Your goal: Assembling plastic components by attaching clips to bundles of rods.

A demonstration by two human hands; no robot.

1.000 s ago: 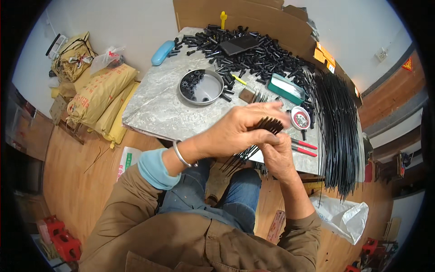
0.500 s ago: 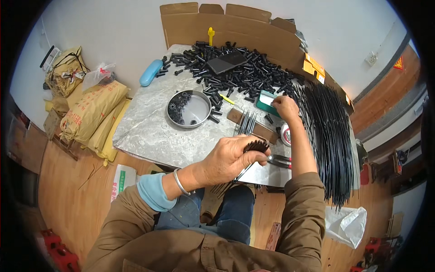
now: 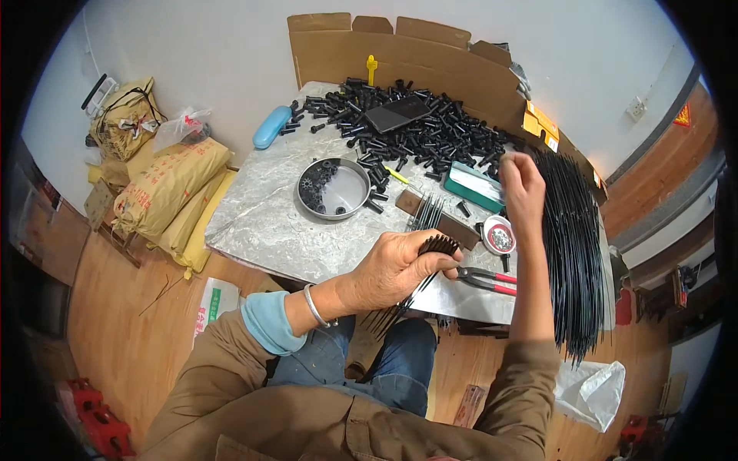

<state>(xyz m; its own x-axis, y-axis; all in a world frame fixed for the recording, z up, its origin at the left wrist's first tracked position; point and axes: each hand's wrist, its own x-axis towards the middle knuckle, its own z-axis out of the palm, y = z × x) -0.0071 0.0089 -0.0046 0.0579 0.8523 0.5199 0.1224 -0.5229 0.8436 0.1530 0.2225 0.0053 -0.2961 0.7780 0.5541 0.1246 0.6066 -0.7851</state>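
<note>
My left hand [image 3: 400,269] is wrapped round a bundle of thin dark rods [image 3: 440,245], whose ends fan out between thumb and fingers. Below that hand more of the rods slant down over the table's front edge. My right hand [image 3: 523,184], slightly blurred, is raised between a green box [image 3: 470,197] and a long bunch of thin black rods [image 3: 570,253]. Its fingers are curled together; whatever they might hold is too small to make out. Red-handled pliers [image 3: 492,282] lie just right of my left hand, near a small round white container [image 3: 500,237].
A heap of black bolts [image 3: 453,127] with a dark phone [image 3: 397,114] on it fills the table's back. A round metal pan [image 3: 333,189] holds small dark rings. Thin rods [image 3: 427,213] cross a brown block [image 3: 458,230]. Cardboard [image 3: 415,52] walls the back; a blue case [image 3: 272,127] lies left.
My right hand has moved right and a little nearer, off the green box, whose pale inside now shows. My left hand keeps its hold on the rods. The whole view has shifted slightly.
</note>
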